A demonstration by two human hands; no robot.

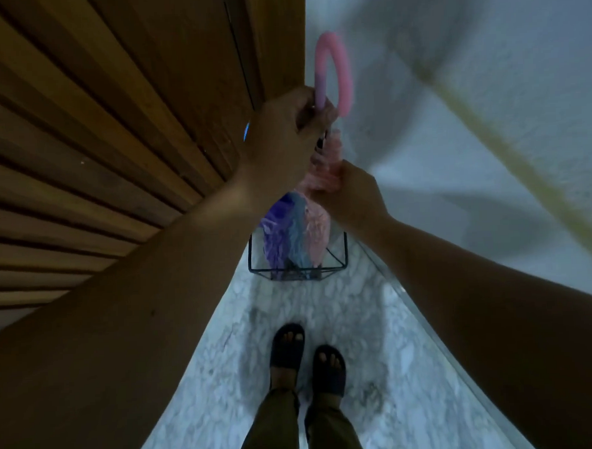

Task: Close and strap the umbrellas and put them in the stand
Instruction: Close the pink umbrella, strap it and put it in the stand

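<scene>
A closed umbrella (296, 231) with purple, blue and pink panels and a pink hooked handle (337, 68) stands upright, its lower end inside a black wire stand (344, 253) on the floor. My left hand (281, 137) grips the shaft just below the handle. My right hand (350, 189) grips the bunched pink fabric a little lower. The umbrella's tip is hidden among the stand's wires.
A slatted wooden door (116, 113) rises close on the left. A white wall (485, 117) with a yellowish strip (521, 179) runs along the right. My feet in black sandals (307, 358) stand on the marble floor (375, 322) just before the stand.
</scene>
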